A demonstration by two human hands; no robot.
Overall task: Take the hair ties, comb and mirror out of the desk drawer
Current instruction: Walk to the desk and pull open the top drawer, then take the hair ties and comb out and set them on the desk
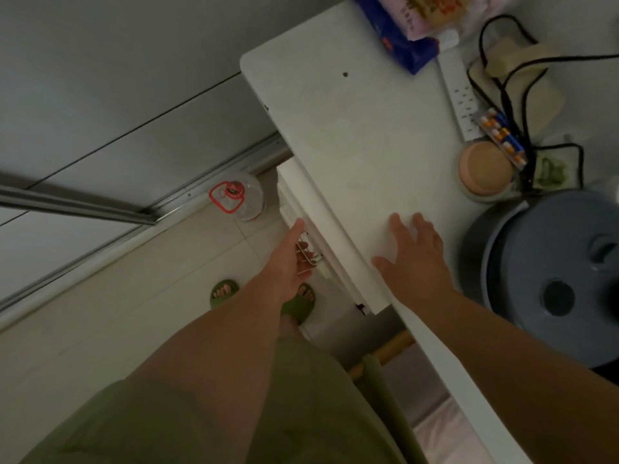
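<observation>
The white desk (351,128) runs diagonally through the head view. Below its front edge sits the white drawer front (294,199), which looks shut or barely out. My left hand (291,259) reaches under the desk edge, its fingers curled around the metal drawer handle (310,257). Flat on the desk top near the front edge lies my right hand (415,259), fingers spread, holding nothing. The hair ties, comb and mirror are not visible.
At the desk's far side lie a white power strip (460,95) with black cables, a battery pack (502,135), a round beige container (484,170) and a grey-blue appliance (552,272). A blue packet (395,38) lies at the top. A clear jug with a red cap (241,195) stands on the floor.
</observation>
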